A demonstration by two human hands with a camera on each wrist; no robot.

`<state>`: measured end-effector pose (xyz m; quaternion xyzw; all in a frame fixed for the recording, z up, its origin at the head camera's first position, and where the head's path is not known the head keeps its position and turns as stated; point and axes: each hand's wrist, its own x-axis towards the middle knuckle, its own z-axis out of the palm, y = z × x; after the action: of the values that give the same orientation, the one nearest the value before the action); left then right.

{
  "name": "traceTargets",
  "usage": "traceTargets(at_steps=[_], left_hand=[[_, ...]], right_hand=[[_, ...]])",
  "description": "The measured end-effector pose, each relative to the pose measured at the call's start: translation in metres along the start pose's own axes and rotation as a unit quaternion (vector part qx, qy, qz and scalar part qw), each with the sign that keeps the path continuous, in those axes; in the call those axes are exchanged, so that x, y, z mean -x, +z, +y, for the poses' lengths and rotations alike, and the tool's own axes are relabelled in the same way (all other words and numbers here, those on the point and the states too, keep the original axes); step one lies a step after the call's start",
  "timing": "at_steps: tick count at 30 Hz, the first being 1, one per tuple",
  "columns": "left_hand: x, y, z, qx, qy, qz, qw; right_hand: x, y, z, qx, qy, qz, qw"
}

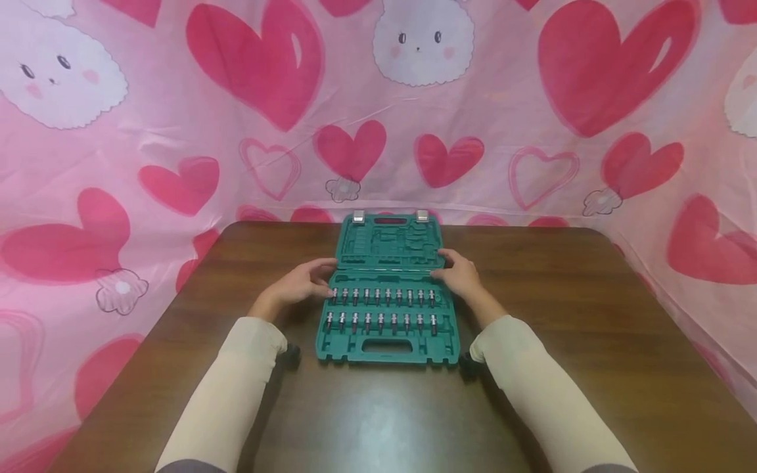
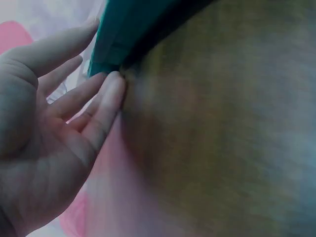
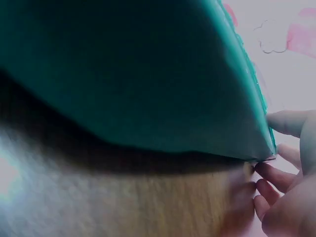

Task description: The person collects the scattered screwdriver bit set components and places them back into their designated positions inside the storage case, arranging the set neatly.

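A green plastic socket case lies opened out on the table, its lid folded back on the far side. Two rows of silver bit sockets, a far row and a near row, sit in the base. My left hand grips the case's left side near the hinge, thumb by the end socket. At the right side by the hinge, my right hand holds the edge between thumb and fingers. Both wrist views show fingertips at the green case wall, low against the table.
The brown wooden table extends on both sides of the case and in front of it. Behind hangs a pink cloth printed with hearts. Two silver latches, one of them the left latch, stand on the lid's far edge.
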<state>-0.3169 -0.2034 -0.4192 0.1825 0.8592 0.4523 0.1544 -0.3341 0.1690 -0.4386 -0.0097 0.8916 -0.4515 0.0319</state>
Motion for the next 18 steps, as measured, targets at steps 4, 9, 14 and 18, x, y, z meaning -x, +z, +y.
traceTargets(at_steps=[4, 9, 14, 18], left_hand=[[-0.01, -0.006, 0.006, -0.024, -0.001, -0.018, 0.9995], [-0.02, -0.012, 0.011, -0.019, -0.018, -0.033, 0.9991], [-0.025, -0.013, 0.013, 0.012, -0.059, -0.024, 0.9979], [-0.028, -0.013, 0.016, 0.017, -0.071, -0.004, 0.9973]], right_hand=[[-0.004, -0.003, -0.003, 0.017, 0.012, -0.025, 0.9995], [-0.01, -0.006, -0.003, 0.013, 0.009, -0.054, 0.9984], [-0.017, -0.009, 0.001, -0.023, 0.002, -0.062, 0.9978], [-0.021, -0.012, 0.005, -0.055, -0.009, -0.054, 0.997]])
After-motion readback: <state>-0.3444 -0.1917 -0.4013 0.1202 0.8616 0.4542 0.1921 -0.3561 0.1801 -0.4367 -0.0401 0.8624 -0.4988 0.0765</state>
